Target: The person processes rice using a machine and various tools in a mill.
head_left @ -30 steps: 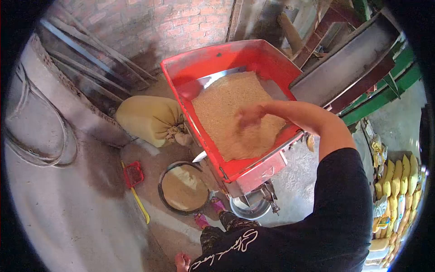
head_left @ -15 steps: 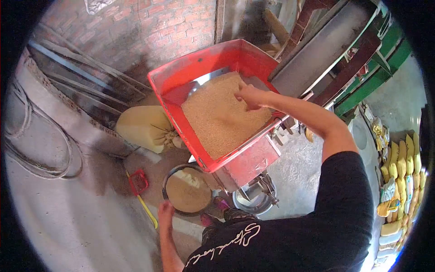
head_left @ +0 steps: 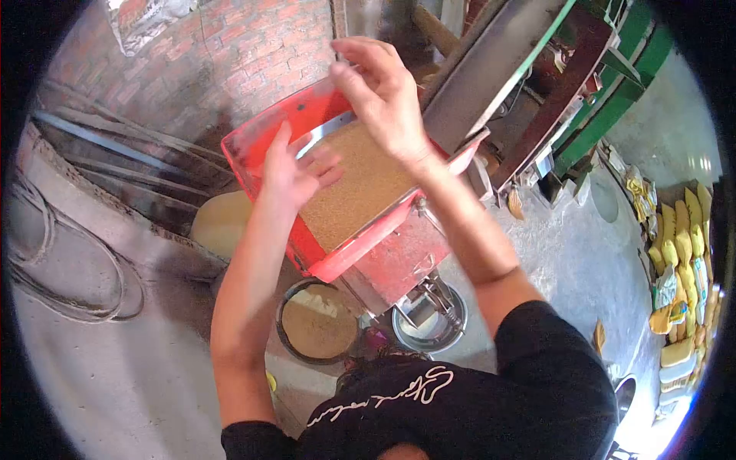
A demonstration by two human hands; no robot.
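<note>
Apart, left hand (head_left: 295, 172), right hand (head_left: 383, 96) over hopper (head_left: 249, 146) rim.

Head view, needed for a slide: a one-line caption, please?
Left hand and right hand open over grain in a red hopper.

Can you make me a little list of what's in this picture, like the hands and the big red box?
Red hopper: holds tan grain
Left hand: open, fingers spread, just over the grain
Right hand: open, above the hopper's far end, holding nothing
Floor: round basin with grain, metal bowl beside it
Behind: brick wall, yellow sack
</note>
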